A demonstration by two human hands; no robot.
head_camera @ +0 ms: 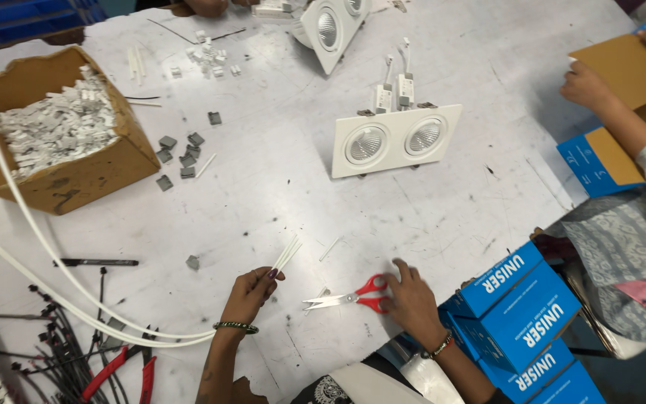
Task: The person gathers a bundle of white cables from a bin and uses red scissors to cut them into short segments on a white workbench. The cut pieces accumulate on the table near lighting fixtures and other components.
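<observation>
Scissors [349, 297] with red handles are lying on the white bench [278, 194] low in the frame, right of centre, blades pointing left and slightly parted. The right hand [411, 301] is resting on their handles, its fingers [404, 271] spread loosely over the loops rather than closed through them. The left hand [252, 293], just left of the scissors, is pinching a small bundle of thin white strips [287, 254] between curled fingers, the strips pointing up and to the right. A white twin spotlight fitting [396, 140] is sitting near the middle of the frame, with another one [330, 26] at the top edge. A cardboard box [76, 176] of small white parts is occupying the upper left, with grey clips [181, 155] scattered beside it. Blue cartons [521, 314] are stacked at the lower right. Another person's hands [588, 86] are handling brown card at the upper right.
</observation>
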